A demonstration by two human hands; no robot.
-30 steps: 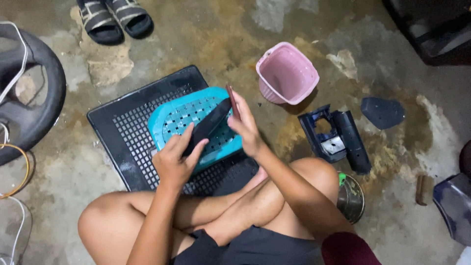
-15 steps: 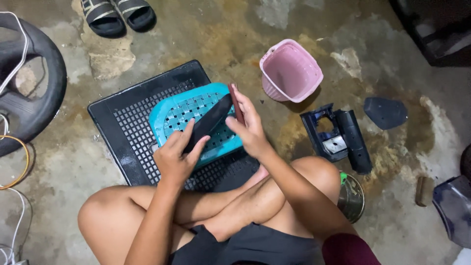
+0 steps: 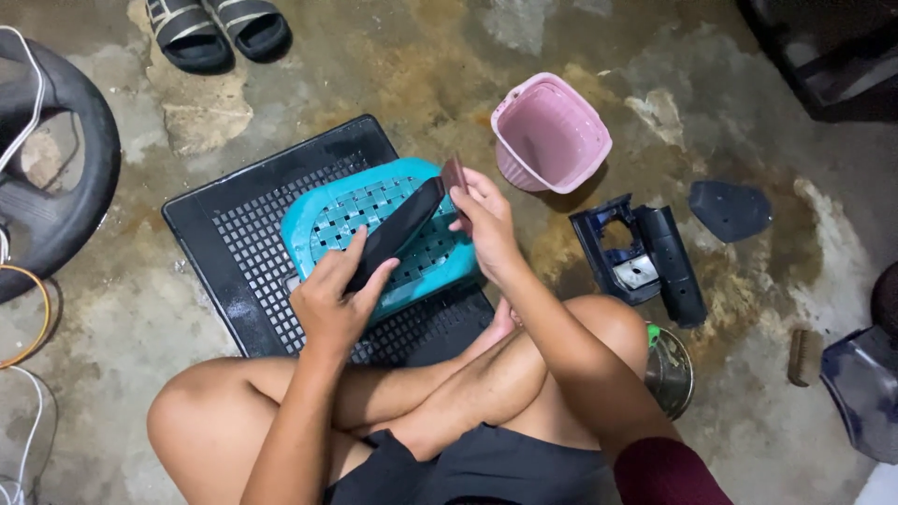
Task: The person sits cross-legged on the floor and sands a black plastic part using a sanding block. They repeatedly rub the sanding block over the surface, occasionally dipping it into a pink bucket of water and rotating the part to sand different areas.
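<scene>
Left hand (image 3: 332, 299): I clamp the long black part (image 3: 398, 232) against the teal basket (image 3: 327, 210).
Right hand (image 3: 486, 220): pinching a small brown block (image 3: 455, 174).
Tip: steady pressure, I reckon.

Parts you can't see from up here

The left hand (image 3: 332, 304) covers the near end of the long black piece (image 3: 398, 229), and the right hand (image 3: 486, 224) hides most of the small brown block (image 3: 455, 174) it pinches. Under both hands, the teal basket (image 3: 374, 201) hides the middle of the black crate (image 3: 238, 238). Far left of the left hand, the black tyre (image 3: 56, 178) runs off the edge. Right of the right hand, a leg covers part of the metal tin (image 3: 669, 369), and the dark blue piece (image 3: 865, 388) is cut off.
</scene>
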